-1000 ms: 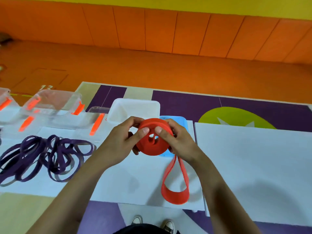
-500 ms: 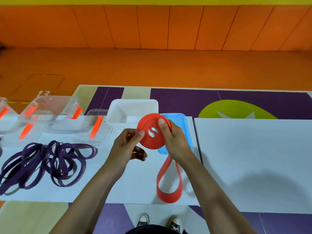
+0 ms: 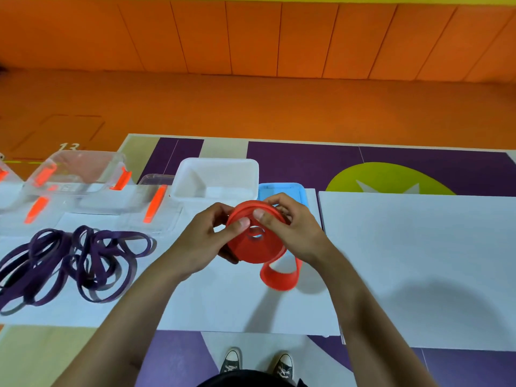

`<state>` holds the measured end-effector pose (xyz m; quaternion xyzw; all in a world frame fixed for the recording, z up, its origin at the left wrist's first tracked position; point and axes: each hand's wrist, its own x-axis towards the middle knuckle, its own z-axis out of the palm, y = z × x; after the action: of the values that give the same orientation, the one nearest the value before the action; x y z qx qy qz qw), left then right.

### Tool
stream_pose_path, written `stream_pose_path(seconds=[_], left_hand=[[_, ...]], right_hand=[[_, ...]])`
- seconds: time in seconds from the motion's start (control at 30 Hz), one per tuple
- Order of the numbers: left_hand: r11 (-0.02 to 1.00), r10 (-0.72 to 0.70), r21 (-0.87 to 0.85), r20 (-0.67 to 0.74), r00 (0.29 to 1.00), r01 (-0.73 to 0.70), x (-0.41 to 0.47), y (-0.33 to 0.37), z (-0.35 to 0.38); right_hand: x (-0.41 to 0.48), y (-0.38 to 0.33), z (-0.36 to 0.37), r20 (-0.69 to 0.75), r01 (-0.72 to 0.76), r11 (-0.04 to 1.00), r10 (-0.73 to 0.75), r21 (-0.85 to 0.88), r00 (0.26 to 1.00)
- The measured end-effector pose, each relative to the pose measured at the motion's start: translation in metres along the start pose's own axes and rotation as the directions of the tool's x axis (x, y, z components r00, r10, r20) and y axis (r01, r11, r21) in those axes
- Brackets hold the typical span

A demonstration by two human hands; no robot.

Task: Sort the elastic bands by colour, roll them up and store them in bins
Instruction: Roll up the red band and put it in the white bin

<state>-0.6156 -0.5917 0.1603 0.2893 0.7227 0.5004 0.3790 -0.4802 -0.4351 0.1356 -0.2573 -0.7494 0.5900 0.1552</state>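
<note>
1. Fingers (image 3: 218,210) of the left hand (image 3: 205,238) curl round the left edge of the red band (image 3: 255,245), with the thumb pressed on its near face. Fingers (image 3: 275,201) of the right hand (image 3: 291,229) curl over its far right edge, with the thumb laid on the face beside the centre hole. Both hands grasp the band.
2. Far left on the table (image 3: 223,305), the purple bands (image 3: 72,261) lie in a loose, unrolled tangle.
3. Behind them stand the clear bins (image 3: 79,174), which have orange clips. What they contain cannot be determined.
4. Right of those sits the white bin (image 3: 216,177). Its visible interior holds no band.
5. At centre, the red band is held above the table, near the person, and is wound into a flat coil. A short loop of unrolled tail (image 3: 279,279) hangs from its lower right.
6. The blue bin (image 3: 282,189) lies just behind the right hand and is mostly hidden by it.
7. Handling, as a judgement:
   - The band looks light, soft and springy.
   - The coil will probably loosen if the pressure on it is released.
   - Grip across both flat faces and pin the outer wrap with a thumb.
   - Do not lift the coil by the hanging tail.
8. Stage, as a judgement: rolling is nearly complete. The tail has yet to be wound on, and the coil is not yet in a bin.
</note>
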Motion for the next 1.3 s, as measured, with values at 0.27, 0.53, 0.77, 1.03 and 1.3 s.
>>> stream_pose_path(seconds=[0.27, 0.53, 0.77, 1.03, 1.3], left_hand=[[0.939, -0.152, -0.334, -0.186, 0.971, 0.083, -0.001, -0.019, 0.029], [0.885, -0.242, -0.433, -0.107, 0.964, 0.174, -0.004, -0.025, 0.030], [0.992, -0.123, 0.032, 0.015, 0.992, 0.123, 0.000, 0.000, -0.003], [0.994, -0.039, 0.095, -0.101, 0.994, 0.049, -0.006, -0.010, 0.009], [0.987, -0.103, -0.149, -0.356, 0.929, 0.052, 0.006, -0.027, 0.020]], right_hand=[[-0.008, 0.013, 0.016, -0.116, -0.025, 0.992, 0.011, -0.125, 0.993], [-0.003, 0.016, 0.024, -0.108, -0.042, 0.999, 0.041, -0.012, 0.993], [-0.003, 0.011, -0.005, 0.193, 0.028, 0.999, -0.021, -0.033, 0.981], [0.000, 0.019, -0.011, 0.173, -0.040, 0.989, 0.065, -0.142, 0.983], [0.003, 0.044, -0.001, 0.007, -0.091, 0.996, 0.091, -0.005, 0.996]])
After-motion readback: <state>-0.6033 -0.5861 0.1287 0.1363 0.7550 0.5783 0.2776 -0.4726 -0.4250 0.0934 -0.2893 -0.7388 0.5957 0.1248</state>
